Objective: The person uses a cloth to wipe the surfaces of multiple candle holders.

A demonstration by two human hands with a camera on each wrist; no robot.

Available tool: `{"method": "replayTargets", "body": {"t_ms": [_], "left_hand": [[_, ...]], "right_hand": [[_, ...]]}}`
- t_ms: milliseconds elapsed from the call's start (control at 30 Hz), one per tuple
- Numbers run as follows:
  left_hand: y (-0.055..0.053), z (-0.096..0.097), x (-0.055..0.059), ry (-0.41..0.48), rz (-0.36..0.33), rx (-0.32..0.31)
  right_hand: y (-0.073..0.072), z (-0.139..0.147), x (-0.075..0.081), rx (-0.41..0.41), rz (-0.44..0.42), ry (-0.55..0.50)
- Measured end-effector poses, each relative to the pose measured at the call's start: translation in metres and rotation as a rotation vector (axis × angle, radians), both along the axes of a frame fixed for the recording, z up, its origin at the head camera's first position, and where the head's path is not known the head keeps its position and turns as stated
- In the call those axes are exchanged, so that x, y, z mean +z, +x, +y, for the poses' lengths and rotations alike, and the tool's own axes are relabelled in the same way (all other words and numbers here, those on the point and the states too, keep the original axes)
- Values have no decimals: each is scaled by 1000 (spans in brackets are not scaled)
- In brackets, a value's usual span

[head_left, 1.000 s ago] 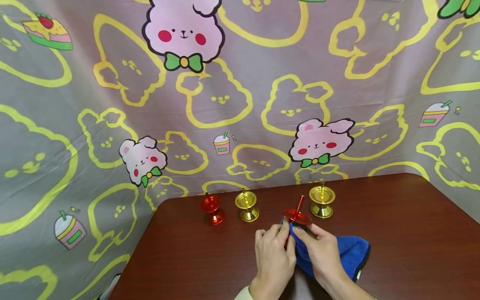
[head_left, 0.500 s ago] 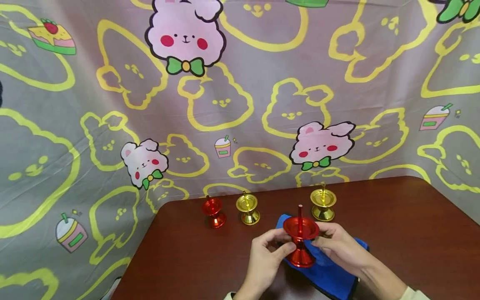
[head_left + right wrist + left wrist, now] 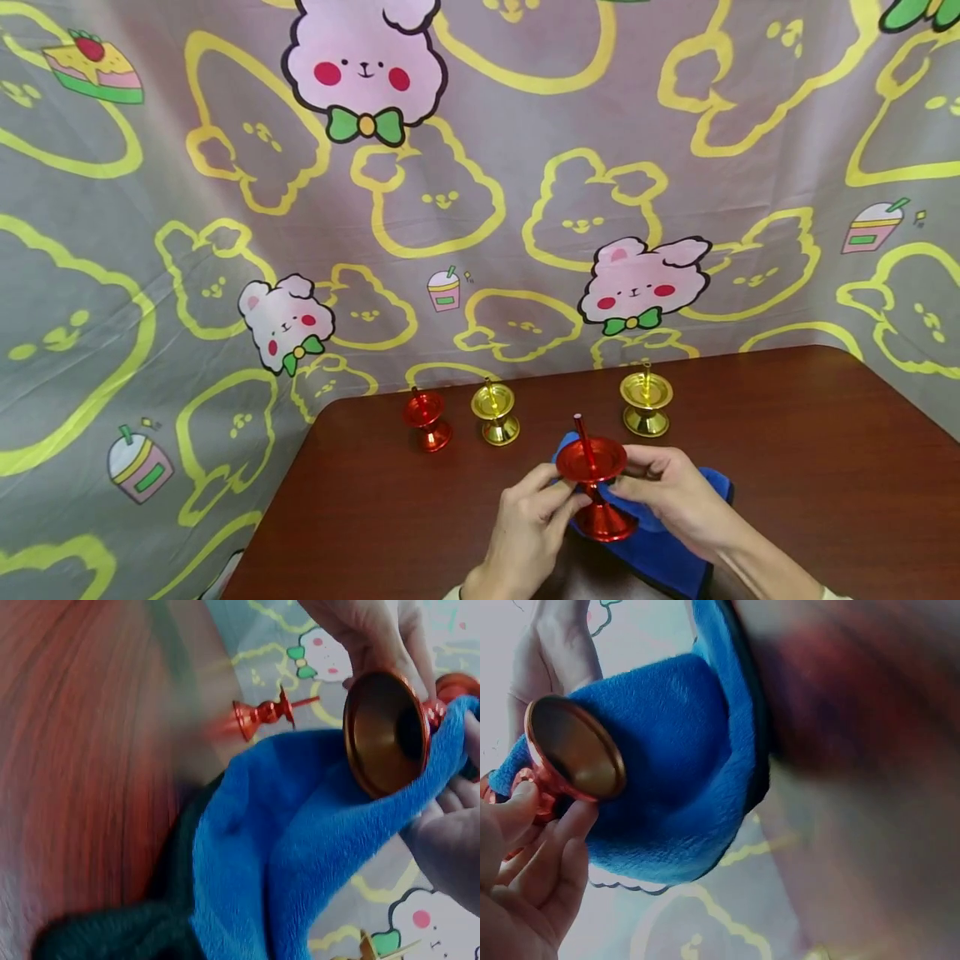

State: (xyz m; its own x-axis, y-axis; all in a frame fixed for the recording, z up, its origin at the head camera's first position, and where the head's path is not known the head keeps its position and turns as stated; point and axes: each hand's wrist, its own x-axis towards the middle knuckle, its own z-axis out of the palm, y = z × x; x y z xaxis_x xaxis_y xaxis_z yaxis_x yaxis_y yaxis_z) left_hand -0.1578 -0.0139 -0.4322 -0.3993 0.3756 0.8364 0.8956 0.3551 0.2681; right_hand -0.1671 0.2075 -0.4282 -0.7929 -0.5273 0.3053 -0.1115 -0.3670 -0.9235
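A shiny red metal candle holder (image 3: 606, 525), with a dish, a thin spike and a flared foot, is held above the table, its spike leaning left. My left hand (image 3: 525, 521) pinches its narrow stem between thumb and fingers, as the left wrist view shows too. On the other side my right hand (image 3: 686, 500) grips a blue plush cloth (image 3: 671, 562) and presses a fold of it to the stem under the dish. The rest of the cloth hangs below. In the right wrist view the hollow underside of the foot (image 3: 382, 735) faces the camera.
Along the back of the brown table (image 3: 360, 517) stand another red candle holder (image 3: 431, 433), a gold one (image 3: 498, 429) beside it, and a second gold one (image 3: 647, 417) farther right. A patterned cloth backdrop (image 3: 480, 183) rises behind the table edge.
The red candle holder has turned from tipped away, mostly hidden behind both hands, to facing up with its foot showing. Since half a second ago it has shifted slightly left and tilted.
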Motion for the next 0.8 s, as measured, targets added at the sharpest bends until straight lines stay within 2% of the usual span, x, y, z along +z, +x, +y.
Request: {"method": "replayTargets", "body": {"t_ms": [167, 333, 467, 533, 600, 700, 767, 800], "left_hand": [[3, -2, 8, -106, 71, 57], [5, -1, 12, -150, 121, 132], [4, 2, 13, -177, 91, 188], [4, 2, 13, -183, 64, 202], [5, 2, 13, -176, 38, 203], [6, 0, 12, -124, -17, 188], [7, 0, 11, -57, -91, 162], [7, 0, 11, -9, -163, 131]], "right_hand": [[9, -8, 7, -132, -7, 36], [19, -23, 16, -359, -51, 146], [25, -37, 20, -554, -64, 214], [27, -41, 20, -603, -66, 226], [27, -41, 19, -591, -80, 215], [24, -38, 16, -488, -103, 161], [20, -34, 13, -392, -113, 102], [17, -32, 12, -353, -110, 73]]}}
